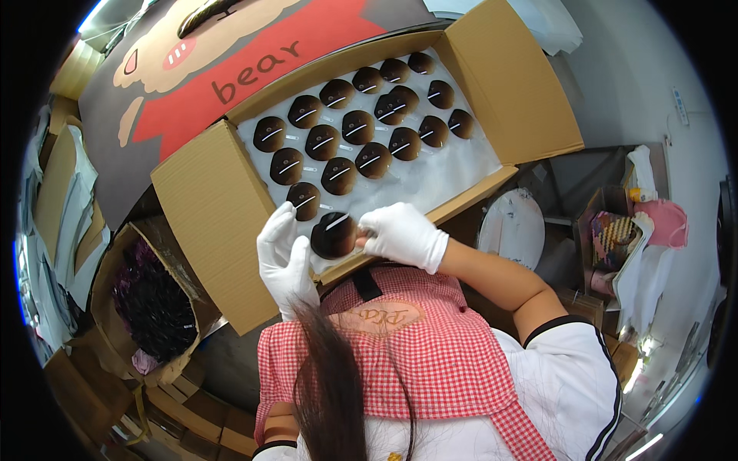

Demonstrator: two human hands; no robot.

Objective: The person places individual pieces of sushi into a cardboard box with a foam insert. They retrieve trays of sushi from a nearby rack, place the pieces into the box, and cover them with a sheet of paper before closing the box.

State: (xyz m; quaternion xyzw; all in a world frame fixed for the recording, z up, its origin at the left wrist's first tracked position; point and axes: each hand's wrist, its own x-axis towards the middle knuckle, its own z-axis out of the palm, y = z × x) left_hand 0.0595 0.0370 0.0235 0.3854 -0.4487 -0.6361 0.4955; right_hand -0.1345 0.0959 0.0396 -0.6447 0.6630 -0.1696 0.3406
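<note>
Gradient brown tinted lenses, some with a clear tab showing beside them, lie in rows on a white foam-like sheet (426,178) in an open cardboard box (204,216). My right hand (400,237), in a white glove, pinches the right edge of the nearest lens (333,235), by its tab or rim; the fingers hide which. A bare fingertip shows at that glove's end. My left hand (282,259), also gloved, is at the box's near left corner, thumb and fingers apart. Its fingertips reach close to another lens (304,201); contact is unclear.
Box flaps spread left and right (513,86). Behind the box lies a grey mat with a bear print (259,75). To the left stands a carton of dark shiny tinsel-like material (153,299). A round white lid-like object (513,230) and a pink item (663,222) are at right.
</note>
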